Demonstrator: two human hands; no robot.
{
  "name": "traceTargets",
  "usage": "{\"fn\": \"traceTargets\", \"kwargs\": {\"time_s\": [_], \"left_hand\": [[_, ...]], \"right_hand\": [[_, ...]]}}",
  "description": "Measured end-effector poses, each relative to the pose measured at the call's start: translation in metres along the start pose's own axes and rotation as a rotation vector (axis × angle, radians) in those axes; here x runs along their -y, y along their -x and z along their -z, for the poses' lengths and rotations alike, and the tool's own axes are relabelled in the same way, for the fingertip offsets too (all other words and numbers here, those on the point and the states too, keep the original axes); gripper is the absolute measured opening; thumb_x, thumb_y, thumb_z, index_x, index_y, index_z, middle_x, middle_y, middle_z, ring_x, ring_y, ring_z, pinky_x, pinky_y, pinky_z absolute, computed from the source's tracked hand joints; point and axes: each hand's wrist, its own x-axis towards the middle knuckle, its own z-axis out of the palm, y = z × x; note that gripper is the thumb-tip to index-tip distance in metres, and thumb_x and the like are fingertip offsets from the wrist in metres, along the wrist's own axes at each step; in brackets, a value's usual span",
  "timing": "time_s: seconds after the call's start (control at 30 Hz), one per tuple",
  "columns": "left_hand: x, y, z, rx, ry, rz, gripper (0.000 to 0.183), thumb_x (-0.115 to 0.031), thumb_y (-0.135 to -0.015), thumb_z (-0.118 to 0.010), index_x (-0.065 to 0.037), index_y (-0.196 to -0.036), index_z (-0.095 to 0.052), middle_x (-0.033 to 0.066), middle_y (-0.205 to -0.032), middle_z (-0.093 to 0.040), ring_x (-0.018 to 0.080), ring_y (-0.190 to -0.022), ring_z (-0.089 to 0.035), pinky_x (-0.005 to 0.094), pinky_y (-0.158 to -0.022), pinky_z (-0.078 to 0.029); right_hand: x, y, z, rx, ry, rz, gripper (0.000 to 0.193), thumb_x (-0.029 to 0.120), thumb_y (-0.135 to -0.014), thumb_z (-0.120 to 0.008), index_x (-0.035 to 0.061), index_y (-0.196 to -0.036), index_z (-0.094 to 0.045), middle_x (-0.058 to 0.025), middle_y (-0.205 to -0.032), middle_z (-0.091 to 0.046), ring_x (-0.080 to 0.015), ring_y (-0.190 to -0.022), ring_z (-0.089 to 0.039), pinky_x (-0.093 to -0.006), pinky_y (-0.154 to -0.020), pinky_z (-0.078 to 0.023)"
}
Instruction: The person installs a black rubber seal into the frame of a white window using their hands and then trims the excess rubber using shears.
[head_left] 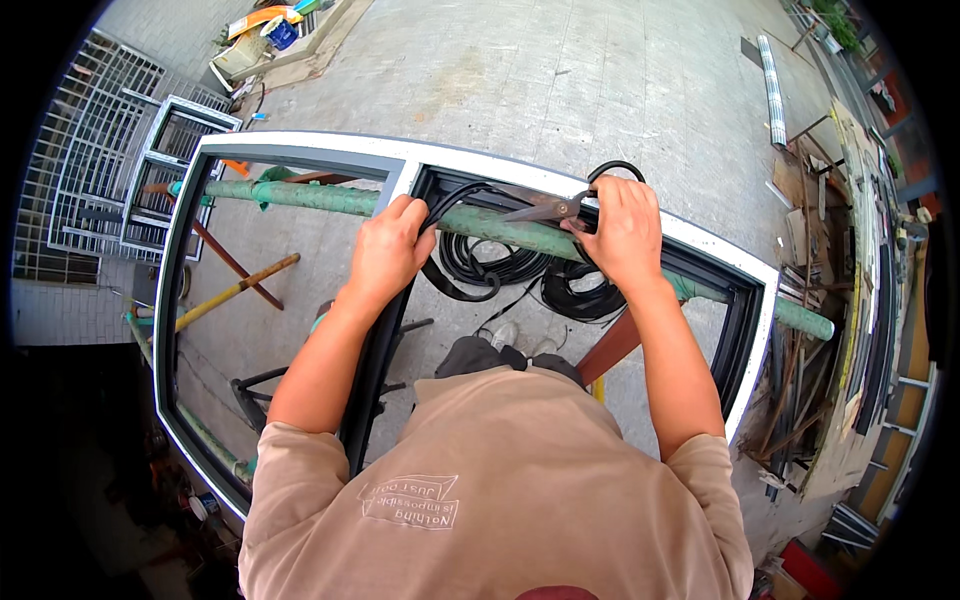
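A large window frame [500, 158], white outside with black inner channels, lies across a green-wrapped pole [330, 197]. My left hand [388, 248] is closed at the frame's middle bar, pinching a black rubber strip [452, 203] that loops to the right. In my right hand [622, 228] is a pair of scissors [548, 211] with dark blades and black handles. The blades point left toward the strip, over the frame's far channel; whether they touch the strip I cannot tell. Below, coils of black strip [495, 262] hang near the pole.
Metal grilles [85, 150] and a smaller frame [165, 165] lean at the left. A yellow pole [238, 290] and a brown support [612, 352] stand below the frame. Scrap wood and metal bars [800, 400] pile up on the right. A blue bucket [281, 34] stands far left.
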Motion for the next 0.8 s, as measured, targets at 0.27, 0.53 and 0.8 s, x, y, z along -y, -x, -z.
{"fn": "traceTargets", "kwargs": {"time_s": [0.27,0.53,0.8], "left_hand": [[0.005,0.001,-0.004,-0.007,0.003,0.006,0.024,-0.014,-0.091,-0.081,-0.005,-0.097,-0.060,0.0155,-0.095,-0.066,0.0441,-0.084,-0.069,0.0529,-0.071,-0.057],[0.005,0.001,-0.003,-0.013,0.007,-0.015,0.025,-0.013,-0.090,-0.081,-0.005,-0.097,-0.058,0.0158,-0.093,-0.065,0.0447,-0.083,-0.070,0.0532,-0.070,-0.057],[0.005,0.001,-0.004,-0.107,0.081,0.024,0.022,-0.014,-0.091,-0.083,-0.004,-0.102,-0.067,0.0158,-0.091,-0.071,0.0419,-0.077,-0.071,0.0492,-0.068,-0.058]], "right_hand": [[-0.001,-0.006,0.009,0.097,-0.006,-0.156,0.064,0.023,-0.068,-0.103,0.0067,-0.115,-0.063,-0.0142,-0.108,-0.073,-0.0387,-0.111,-0.069,-0.0489,-0.103,-0.049],[-0.017,0.004,0.011,0.090,0.023,-0.064,0.058,0.011,-0.069,-0.100,0.0053,-0.112,-0.061,-0.0166,-0.101,-0.070,-0.0418,-0.103,-0.067,-0.0502,-0.098,-0.050],[-0.013,0.006,0.009,0.069,0.030,-0.068,0.054,0.002,-0.070,-0.094,0.0055,-0.112,-0.062,-0.0169,-0.100,-0.071,-0.0407,-0.101,-0.068,-0.0499,-0.097,-0.050]]}}
